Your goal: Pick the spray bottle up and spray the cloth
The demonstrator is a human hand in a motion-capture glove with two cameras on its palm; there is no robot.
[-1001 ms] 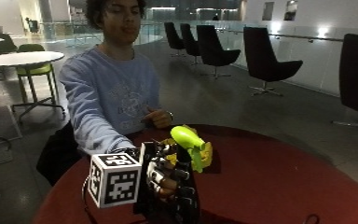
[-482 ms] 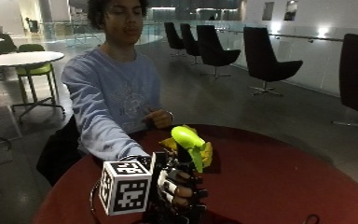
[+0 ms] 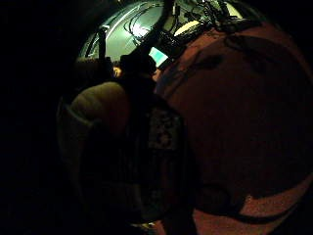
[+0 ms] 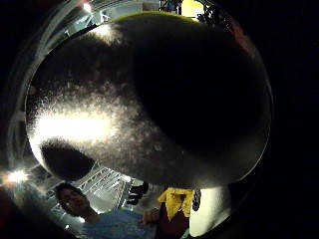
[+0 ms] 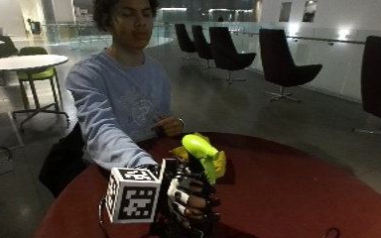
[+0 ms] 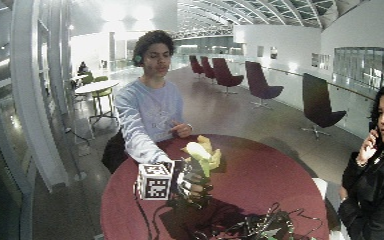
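The spray bottle (image 5: pixel 200 156) is held upright above the near part of the round red table (image 5: pixel 296 188), its lime-green trigger head standing clear above the gloved right hand (image 5: pixel 189 201). The fingers (image 5: pixel 197 197) are seen curled round the bottle's body, so the grasp is judged closed on the bottle. In the thumb-side palm view a smooth, glossy rounded surface (image 4: pixel 149 94) fills the picture, which is taken to be the bottle close against the palm. The body is judged rigid plastic, light unless well filled, and liable to slip on so smooth a wall; a hold at the waist below the head, with a finger free for the trigger, is advised. The yellow cloth (image 5: pixel 218 162) is seen just behind the bottle on the table; it is judged soft and limp.
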